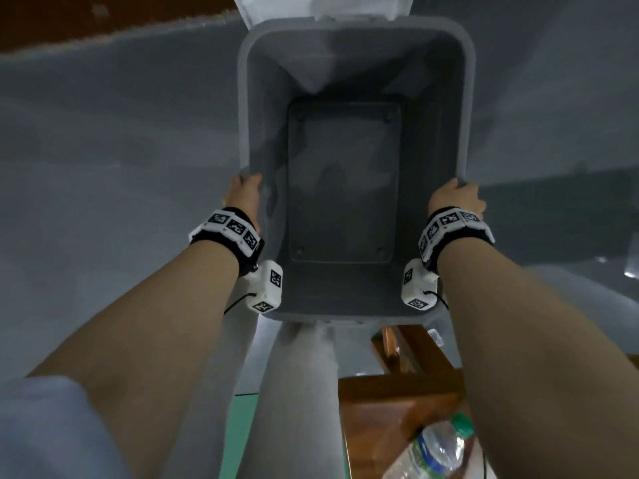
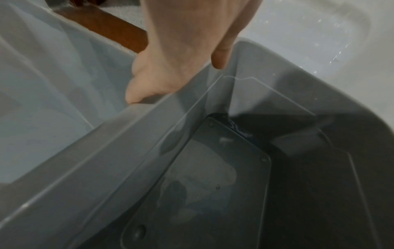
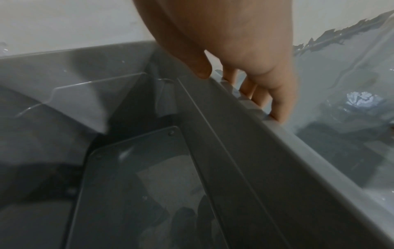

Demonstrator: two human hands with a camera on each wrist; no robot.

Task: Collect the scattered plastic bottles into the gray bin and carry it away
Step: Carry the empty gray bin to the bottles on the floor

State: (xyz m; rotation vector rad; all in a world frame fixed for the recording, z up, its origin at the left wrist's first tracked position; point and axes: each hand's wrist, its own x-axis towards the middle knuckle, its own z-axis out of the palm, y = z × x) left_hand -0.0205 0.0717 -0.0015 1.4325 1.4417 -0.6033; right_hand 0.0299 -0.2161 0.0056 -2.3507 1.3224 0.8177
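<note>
A deep gray bin [image 1: 465,98] fills the middle of the head view, and I see nothing inside it. My left hand [image 1: 243,195] grips its left rim [image 2: 119,128], with the thumb inside and the fingers curled under the outer lip. On the opposite side, my right hand [image 1: 456,198] grips the right rim [image 3: 251,121] the same way, thumb on the inner edge and fingers [image 3: 279,107] wrapped below. A clear plastic bottle [image 1: 435,447] with a green cap lies at the bottom right, near my right forearm.
A glossy gray floor [image 1: 121,150] surrounds the bin. A brown wooden piece of furniture [image 1: 397,385] stands at the lower right, beside my light trousers [image 1: 294,392]. A green surface [image 1: 242,440] shows between my legs. A dark brown strip [image 1: 86,25] runs along the far left.
</note>
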